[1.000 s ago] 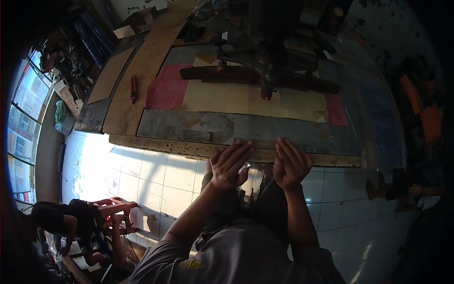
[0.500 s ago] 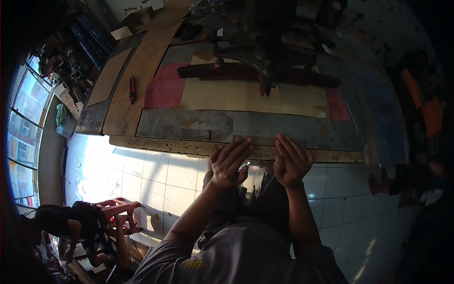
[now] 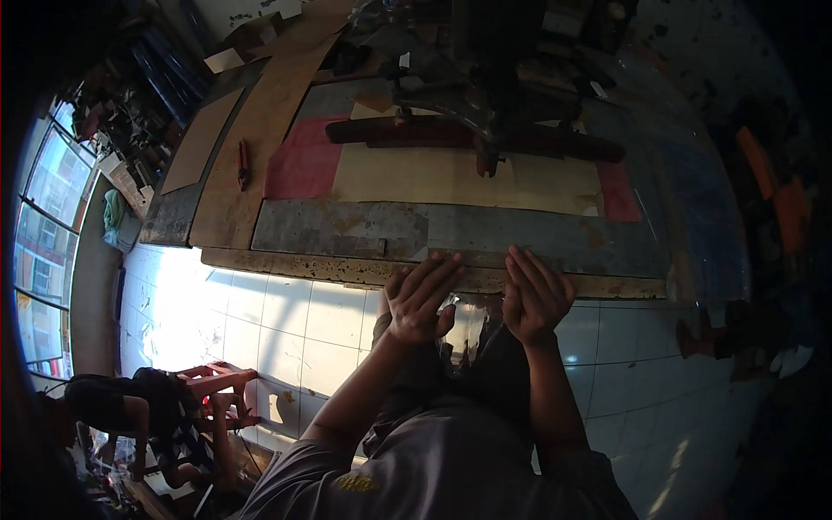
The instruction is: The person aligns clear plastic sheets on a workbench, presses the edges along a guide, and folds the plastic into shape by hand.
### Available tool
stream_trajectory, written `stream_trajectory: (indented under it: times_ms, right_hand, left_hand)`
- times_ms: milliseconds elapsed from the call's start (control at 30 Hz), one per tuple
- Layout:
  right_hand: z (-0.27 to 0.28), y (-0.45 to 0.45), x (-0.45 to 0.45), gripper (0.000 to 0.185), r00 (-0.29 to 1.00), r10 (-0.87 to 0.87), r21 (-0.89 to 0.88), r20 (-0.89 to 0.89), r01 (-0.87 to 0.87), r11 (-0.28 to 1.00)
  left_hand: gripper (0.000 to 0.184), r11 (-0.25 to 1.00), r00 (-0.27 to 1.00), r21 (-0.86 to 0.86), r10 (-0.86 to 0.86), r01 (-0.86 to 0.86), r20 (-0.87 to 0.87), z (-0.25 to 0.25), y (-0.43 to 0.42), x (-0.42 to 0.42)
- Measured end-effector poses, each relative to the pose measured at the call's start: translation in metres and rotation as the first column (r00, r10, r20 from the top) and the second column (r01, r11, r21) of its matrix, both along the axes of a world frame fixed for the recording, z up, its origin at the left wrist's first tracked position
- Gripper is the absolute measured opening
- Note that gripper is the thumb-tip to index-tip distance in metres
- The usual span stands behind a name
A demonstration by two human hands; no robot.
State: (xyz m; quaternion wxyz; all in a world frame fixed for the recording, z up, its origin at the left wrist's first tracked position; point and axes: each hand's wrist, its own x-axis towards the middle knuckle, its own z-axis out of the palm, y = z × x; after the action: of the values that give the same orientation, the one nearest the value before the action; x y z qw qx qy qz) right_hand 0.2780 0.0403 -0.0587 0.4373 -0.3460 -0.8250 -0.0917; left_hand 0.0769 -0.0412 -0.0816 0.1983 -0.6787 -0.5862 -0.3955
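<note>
My left hand [image 3: 422, 297] rests on the front edge of the worktable [image 3: 312, 267], fingers stretched out and nothing held. Beside it to the right, my right hand [image 3: 536, 295] lies on the same edge, its fingers also extended and holding nothing. Beyond both hands is a grey metal plate [image 3: 347, 227]. Behind that lies a pale yellow sheet [image 3: 407, 180] with a red piece [image 3: 302, 160] at its left end and another red piece [image 3: 617, 191] at its right. A dark reddish press bar [image 3: 416, 133] on a heavy metal arm hangs across the sheet.
A red cutter [image 3: 243, 165] lies on a brown board [image 3: 227, 186] at the left. Clear plastic sheeting [image 3: 702, 208] drapes over the table's right end. At lower left, another person [image 3: 160, 416] bends near a red stool [image 3: 227, 381] on the tiled floor.
My hands stay where they were on the table edge. The other person at lower left has shifted slightly.
</note>
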Motion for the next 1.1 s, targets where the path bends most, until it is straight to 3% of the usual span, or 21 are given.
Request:
stream_trajectory:
  times_ms: [1100]
  right_hand:
    - [0.0006, 0.0015, -0.0014, 0.028, 1.000, 0.004, 0.029, -0.011, -0.004, 1.000]
  left_hand:
    - [0.047, 1.000, 1.000, -0.022, 0.004, -0.004, 0.003, -0.0014, -0.0017, -0.0003]
